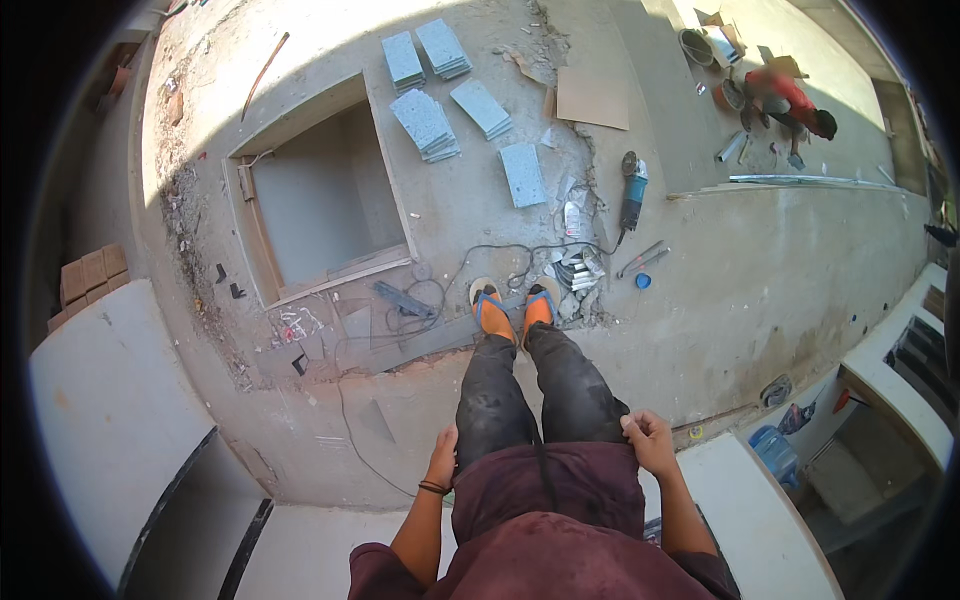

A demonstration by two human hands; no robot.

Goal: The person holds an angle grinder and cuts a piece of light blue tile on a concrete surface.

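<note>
My left hand rests at the outside of my left thigh, its fingertips hidden against the dark trousers. At my right thigh, my right hand pinches the trouser fabric. My feet, in orange-and-blue footwear, are on a ledge strewn with rubble. A black cord runs past them to a teal angle grinder, beside which lie metal tools and a blue cap. Stacks of pale speckled tiles sit farther forward, near a cardboard sheet.
A square opening with wooden edging drops away at front left. A co-worker in red crouches at upper right among buckets and offcuts. Bricks sit at far left; white counters and a blue water bottle are low at right.
</note>
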